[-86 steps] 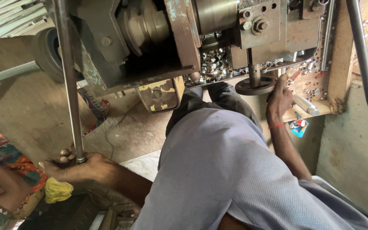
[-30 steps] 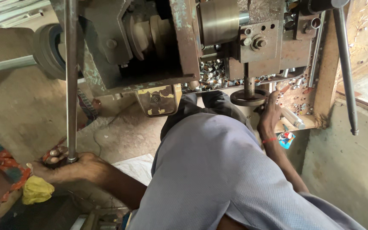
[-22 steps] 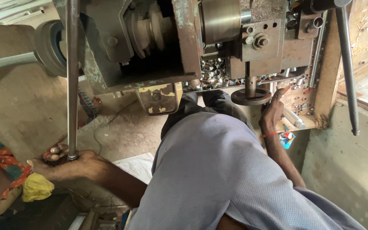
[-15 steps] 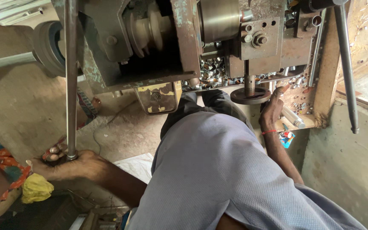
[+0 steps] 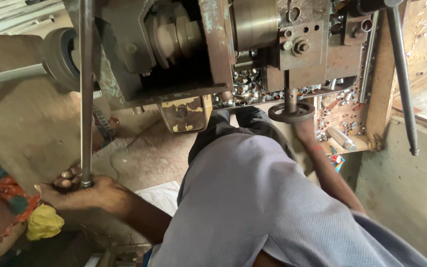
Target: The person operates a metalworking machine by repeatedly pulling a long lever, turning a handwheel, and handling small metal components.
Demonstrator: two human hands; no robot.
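**Hands at the lathe**

My left hand (image 5: 82,193) is clenched round the lower end of a long steel lever (image 5: 86,89); further off, my right hand (image 5: 303,132) reaches beneath the small handwheel (image 5: 291,111), its grip hidden from me

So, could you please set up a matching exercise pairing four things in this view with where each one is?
Things:
1. long metal rod
2. handwheel
3. yellow cloth
4. small metal rings

Places:
A. heaped on the machine's bed
B. just above the right hand
C. lower end in the left hand
D. low at the left

Pairs: 1-C, 2-B, 3-D, 4-A
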